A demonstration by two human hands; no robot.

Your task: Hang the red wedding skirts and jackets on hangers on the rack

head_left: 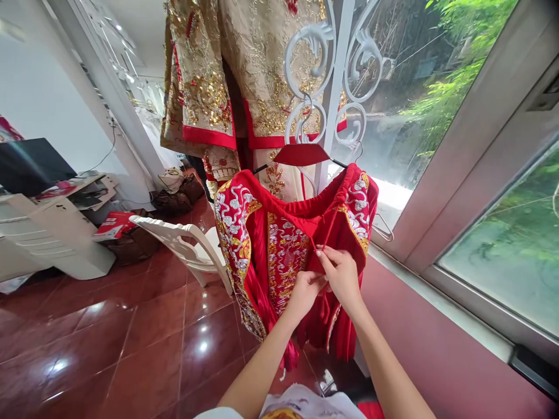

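Note:
A red embroidered skirt with silver and gold stitching hangs in front of me from a hanger. Thin red drawstrings run down from its gathered waistband. My right hand pinches a drawstring between thumb and fingertips. Just below and to the left, my left hand is closed, its fingertips close to the right hand. What the left fingers hold is partly hidden, though red cord trails beneath them.
Behind the skirt hangs a cream and gold embroidered jacket on a white scrolled metal grille. A white chair stands to the left, near a desk with a monitor. Windows and a pink ledge line the right side.

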